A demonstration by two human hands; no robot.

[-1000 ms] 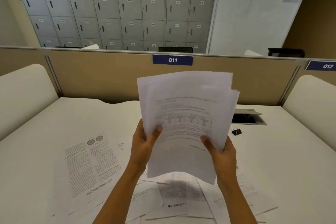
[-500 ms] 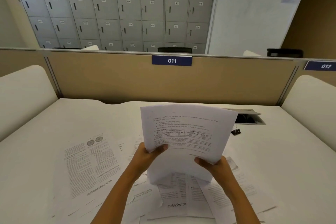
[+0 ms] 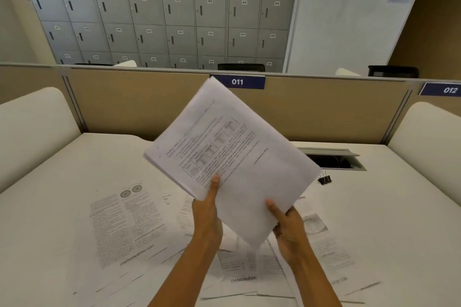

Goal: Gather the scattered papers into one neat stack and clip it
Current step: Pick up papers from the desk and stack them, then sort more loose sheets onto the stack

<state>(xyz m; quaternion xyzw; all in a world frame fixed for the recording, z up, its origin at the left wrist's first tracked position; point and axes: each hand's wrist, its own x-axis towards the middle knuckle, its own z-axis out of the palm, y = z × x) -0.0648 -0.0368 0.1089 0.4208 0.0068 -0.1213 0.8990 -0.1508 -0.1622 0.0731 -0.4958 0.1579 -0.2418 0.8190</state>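
A bundle of white printed sheets is held up above the desk, turned so that one corner points down. My left hand pinches its lower left edge, thumb on the printed face. My right hand grips the lower right edge, thumb on top. Several loose printed pages lie spread on the white desk under and left of my arms, and more pages lie to the right. A black binder clip sits on the desk just right of the bundle.
An open cable hatch is sunk into the desk behind the clip. A tan partition labelled 011 closes the far side. Cream padded dividers flank both sides. Grey lockers stand beyond.
The bundle has been rotated from nearly upright to a diamond tilt and lifted higher. Both hands shifted their hold to the two lower edges.
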